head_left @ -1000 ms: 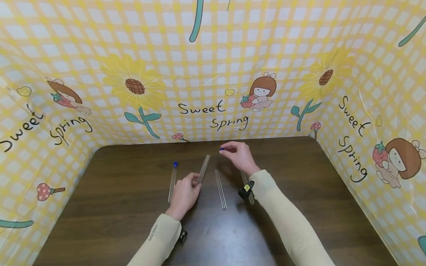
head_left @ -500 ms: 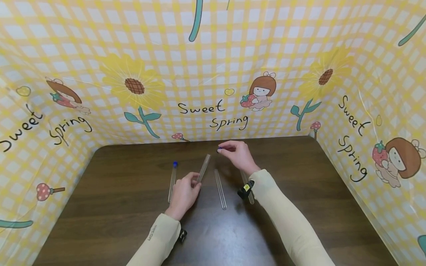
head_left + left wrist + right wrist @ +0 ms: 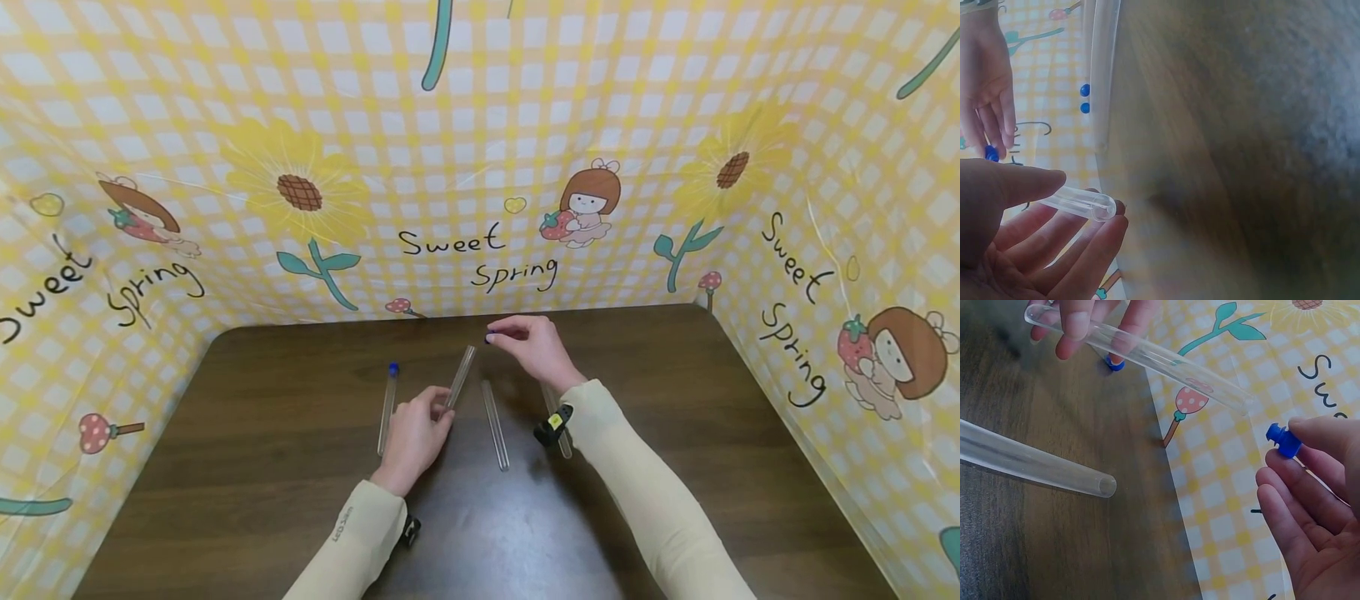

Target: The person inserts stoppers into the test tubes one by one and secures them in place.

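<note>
My left hand [image 3: 415, 429] holds a clear test tube [image 3: 462, 375] near its rounded end, between thumb and fingers. The tube slants up, its open mouth toward the back right. My right hand [image 3: 538, 346] pinches a blue stopper [image 3: 1285, 440] between thumb and fingertips. In the right wrist view the stopper's ribbed end points toward the tube's mouth, with a small gap between them. A second tube [image 3: 386, 417], topped by a blue stopper [image 3: 393, 369], lies left of my left hand. An uncapped tube [image 3: 495, 425] lies between the hands.
Another tube [image 3: 566, 448] lies partly hidden beneath my right wrist. Two blue stoppers [image 3: 1085, 90] show beyond the tubes in the left wrist view. The dark wooden table [image 3: 247, 500] is walled at back and sides by a yellow checked cloth [image 3: 450, 167].
My right hand has shifted slightly left with the stopper, closer to the mouth of the held tube. The left hand has stayed nearly still.
</note>
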{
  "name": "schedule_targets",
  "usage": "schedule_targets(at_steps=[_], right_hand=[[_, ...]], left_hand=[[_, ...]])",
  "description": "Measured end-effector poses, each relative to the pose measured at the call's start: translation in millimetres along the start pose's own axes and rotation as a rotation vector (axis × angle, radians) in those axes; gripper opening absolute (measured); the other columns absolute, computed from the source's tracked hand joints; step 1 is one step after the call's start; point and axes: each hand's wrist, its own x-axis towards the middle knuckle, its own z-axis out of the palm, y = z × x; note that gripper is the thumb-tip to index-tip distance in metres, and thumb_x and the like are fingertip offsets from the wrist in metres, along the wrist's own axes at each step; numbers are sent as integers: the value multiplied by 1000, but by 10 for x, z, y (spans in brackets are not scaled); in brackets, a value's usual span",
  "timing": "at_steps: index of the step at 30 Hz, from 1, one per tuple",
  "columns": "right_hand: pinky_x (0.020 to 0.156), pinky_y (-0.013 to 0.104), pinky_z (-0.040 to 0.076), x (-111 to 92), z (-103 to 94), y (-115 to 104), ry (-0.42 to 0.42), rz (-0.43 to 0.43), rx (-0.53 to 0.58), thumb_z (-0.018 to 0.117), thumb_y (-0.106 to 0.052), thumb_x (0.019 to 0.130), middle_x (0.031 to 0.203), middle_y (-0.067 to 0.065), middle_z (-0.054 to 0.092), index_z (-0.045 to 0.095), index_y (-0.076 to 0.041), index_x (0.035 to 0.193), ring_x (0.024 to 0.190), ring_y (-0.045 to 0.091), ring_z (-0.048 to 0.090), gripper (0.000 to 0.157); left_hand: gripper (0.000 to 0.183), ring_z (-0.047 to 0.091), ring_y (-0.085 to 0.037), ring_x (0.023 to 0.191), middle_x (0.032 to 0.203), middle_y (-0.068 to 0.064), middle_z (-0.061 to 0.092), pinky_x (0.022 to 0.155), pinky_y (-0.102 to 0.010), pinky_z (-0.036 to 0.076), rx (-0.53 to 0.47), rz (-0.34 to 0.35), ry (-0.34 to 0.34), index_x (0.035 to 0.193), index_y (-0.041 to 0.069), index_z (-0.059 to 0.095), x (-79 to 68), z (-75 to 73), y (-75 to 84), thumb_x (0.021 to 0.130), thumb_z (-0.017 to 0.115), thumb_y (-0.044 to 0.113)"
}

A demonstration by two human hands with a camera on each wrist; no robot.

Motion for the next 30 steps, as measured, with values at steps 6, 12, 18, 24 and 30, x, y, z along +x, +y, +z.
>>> schedule_targets(at_steps=[6, 12, 18, 24, 30], right_hand=[[80, 35, 55, 17, -5, -16, -7, -3, 14, 77, -25, 94, 97, -9, 75, 80, -17, 109, 90, 10, 70, 17], [80, 35, 54, 10, 6, -42, -10, 2, 23, 77, -26, 94, 97, -8, 75, 80, -17, 109, 90, 12, 70, 18], [81, 36, 54, 0, 17, -61, -18, 6, 29, 75, -26, 95, 97, -7, 76, 80, -16, 111, 92, 12, 70, 19], [82, 36, 54, -14, 20, -76, -24, 16, 27, 75, -25, 96, 101, -7, 75, 80, -16, 112, 94, 12, 69, 19], [82, 35, 54, -10, 30, -75, -29, 14, 22, 74, -24, 97, 103, -7, 75, 80, -16, 111, 93, 12, 69, 18]], left_hand=[[28, 73, -20, 77, 89, -3, 77, 73, -47, 54, 8, 5, 3, 117, 10, 72, -3, -5, 20, 90, 77, 11], [27, 72, -17, 74, 89, -3, 76, 71, -45, 54, -2, 2, 0, 117, 10, 72, -11, -7, 35, 90, 78, 10], [27, 71, -15, 71, 87, -2, 76, 70, -44, 54, -19, 14, 2, 116, 8, 72, -18, 5, 45, 89, 78, 9], [28, 72, -15, 73, 87, -1, 76, 69, -43, 55, -22, 12, 4, 116, 9, 72, -18, 16, 55, 89, 79, 10], [28, 72, -14, 73, 87, -1, 76, 68, -42, 55, -31, 17, 6, 115, 9, 72, -23, 16, 61, 88, 79, 9]])
